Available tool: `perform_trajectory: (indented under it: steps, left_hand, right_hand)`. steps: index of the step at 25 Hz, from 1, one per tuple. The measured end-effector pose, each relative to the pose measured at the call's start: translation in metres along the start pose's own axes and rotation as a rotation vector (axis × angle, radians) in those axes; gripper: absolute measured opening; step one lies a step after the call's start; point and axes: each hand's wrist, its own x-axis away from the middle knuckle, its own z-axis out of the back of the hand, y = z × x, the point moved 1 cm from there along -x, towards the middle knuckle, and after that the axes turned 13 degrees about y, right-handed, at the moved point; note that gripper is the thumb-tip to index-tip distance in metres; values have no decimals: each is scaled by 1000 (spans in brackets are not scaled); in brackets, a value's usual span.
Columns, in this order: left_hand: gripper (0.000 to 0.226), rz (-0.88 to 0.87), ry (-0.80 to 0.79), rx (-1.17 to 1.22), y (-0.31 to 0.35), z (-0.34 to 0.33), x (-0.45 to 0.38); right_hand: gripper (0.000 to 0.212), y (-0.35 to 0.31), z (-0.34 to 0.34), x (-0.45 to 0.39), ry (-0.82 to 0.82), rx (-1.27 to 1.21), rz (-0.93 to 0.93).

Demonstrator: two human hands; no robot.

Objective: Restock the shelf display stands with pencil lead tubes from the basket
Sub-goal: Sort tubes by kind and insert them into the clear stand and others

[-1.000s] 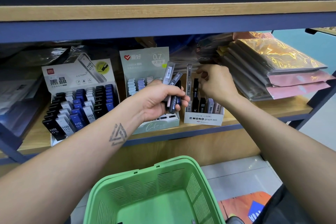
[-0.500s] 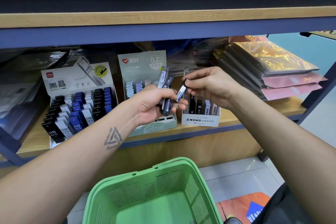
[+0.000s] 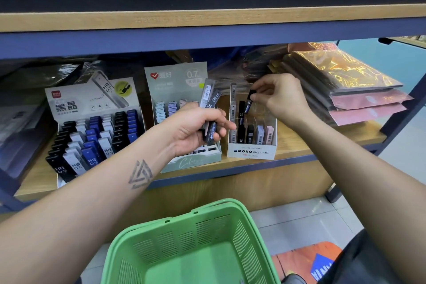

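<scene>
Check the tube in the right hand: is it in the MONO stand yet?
Not yet. The right hand pinches the dark tube above the MONO stand, tilted, its lower end above the clear dividers.

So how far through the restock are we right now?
Partly done. The MONO stand already has tubes standing in its front slots. In hand: the right hand pinches one dark tube above that stand, not yet seated. Left: the left hand grips a bundle of tubes to place. The visible part of the green basket looks nearly empty.
</scene>
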Motion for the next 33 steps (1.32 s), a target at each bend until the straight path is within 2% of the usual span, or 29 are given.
perform_trajectory:
  steps: [9, 20, 24, 26, 27, 29, 30, 31, 33]
  left_hand:
    - [14, -12, -42, -5, 1, 1, 2]
    - [13, 0, -68, -14, -2, 0, 2]
    - [10, 46, -97, 28, -4, 1, 2]
    - [7, 69, -104, 60, -5, 0, 2]
    - [4, 79, -104, 75, -5, 0, 2]
    - [4, 94, -110, 93, -6, -1, 3]
    - [9, 90, -112, 92, -7, -1, 4]
    - [12, 80, -112, 87, -7, -1, 4]
    - [10, 63, -97, 76, -8, -2, 5]
  right_hand:
    - [17, 6, -26, 10, -12, 77, 19]
    - [30, 10, -37, 20, -30, 157, 22]
    - [22, -2, -31, 19, 36, 102, 19]
    - [18, -13, -28, 18, 48, -13, -66]
    - [14, -18, -26, 18, -15, -160, -154]
    - [9, -28, -22, 21, -272, -503, -327]
    - [13, -30, -20, 22, -392, -602, -360]
    - [19, -30, -18, 23, -473, -648, -368]
    - [27, -29, -16, 23, -525, -661, -358]
